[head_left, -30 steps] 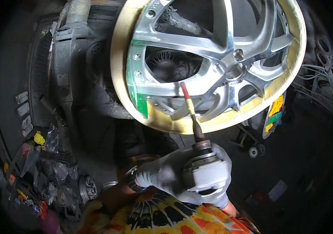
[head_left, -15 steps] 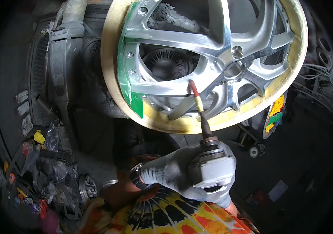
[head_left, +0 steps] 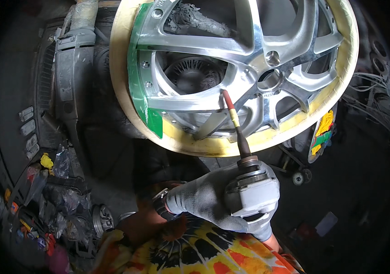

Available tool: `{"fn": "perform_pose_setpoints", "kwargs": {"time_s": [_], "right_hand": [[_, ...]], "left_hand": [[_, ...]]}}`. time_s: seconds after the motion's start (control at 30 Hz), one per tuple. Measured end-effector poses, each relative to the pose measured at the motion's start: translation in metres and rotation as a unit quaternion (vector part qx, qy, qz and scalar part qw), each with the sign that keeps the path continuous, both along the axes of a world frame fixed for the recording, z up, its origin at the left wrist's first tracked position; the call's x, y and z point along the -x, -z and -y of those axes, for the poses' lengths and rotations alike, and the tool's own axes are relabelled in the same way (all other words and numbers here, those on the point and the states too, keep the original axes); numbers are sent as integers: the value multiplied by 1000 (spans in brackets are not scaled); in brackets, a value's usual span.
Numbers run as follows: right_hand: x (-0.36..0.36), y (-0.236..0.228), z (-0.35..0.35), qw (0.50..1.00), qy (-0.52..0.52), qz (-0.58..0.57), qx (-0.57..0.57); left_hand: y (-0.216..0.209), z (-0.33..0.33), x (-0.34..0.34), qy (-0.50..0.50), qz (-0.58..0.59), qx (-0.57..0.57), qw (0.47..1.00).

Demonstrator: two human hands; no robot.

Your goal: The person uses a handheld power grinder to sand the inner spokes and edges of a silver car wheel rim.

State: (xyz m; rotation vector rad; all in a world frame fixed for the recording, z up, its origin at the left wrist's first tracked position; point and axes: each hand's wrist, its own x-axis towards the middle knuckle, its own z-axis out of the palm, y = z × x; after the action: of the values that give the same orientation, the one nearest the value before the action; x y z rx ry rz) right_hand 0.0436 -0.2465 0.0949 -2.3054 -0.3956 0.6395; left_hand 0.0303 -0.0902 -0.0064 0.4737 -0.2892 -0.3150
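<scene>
My left hand (head_left: 201, 201), in a grey knitted glove, is closed round the left side of a grey power grinder (head_left: 255, 197). My right hand (head_left: 263, 230), also gloved, wraps its lower right side, and the grinder hides most of those fingers. From the grinder's head a dark tapered shaft runs forward to a yellow section and a narrow red tip (head_left: 228, 99). That tip lies against the edge of a spoke on a silver alloy wheel (head_left: 190, 102). Cream tape (head_left: 185, 142) covers the wheel's outer rim, and green tape (head_left: 147, 112) its left side.
Behind the wheel stand a dusty grey machine arm (head_left: 67, 73) and a dark finned round part (head_left: 195, 75). Plastic bags and clutter (head_left: 67, 205) lie at lower left, near another wheel (head_left: 102, 220). Cables (head_left: 373, 86) and a small caster (head_left: 298, 178) are at right.
The wheel has shifted slightly left and turned a little. Both hands and the grinder have moved slightly right, while the red tip stays at the same spoke.
</scene>
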Motion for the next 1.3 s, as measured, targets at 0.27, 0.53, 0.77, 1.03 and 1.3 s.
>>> {"fn": "perform_pose_setpoints", "kwargs": {"time_s": [0.27, 0.53, 0.77, 1.03, 1.3], "right_hand": [[1, 14, 0, 995, -31, -12, -97], [-2, 11, 25, 1000, -1, -2, 3], [8, 13, 12, 998, 27, -16, -52], [6, 16, 7, 997, 9, -60, -49], [6, 13, 10, 999, 4, 22, -35]], "left_hand": [[-7, -13, 19, 16, -69, -4, 997], [-5, -3, -13, -59, 65, -66, 994], [19, 1, 24, 27, -48, -25, 998], [11, -7, 31, -38, -63, 17, 997], [-2, -4, 1, 13, -8, -21, 1000]]}}
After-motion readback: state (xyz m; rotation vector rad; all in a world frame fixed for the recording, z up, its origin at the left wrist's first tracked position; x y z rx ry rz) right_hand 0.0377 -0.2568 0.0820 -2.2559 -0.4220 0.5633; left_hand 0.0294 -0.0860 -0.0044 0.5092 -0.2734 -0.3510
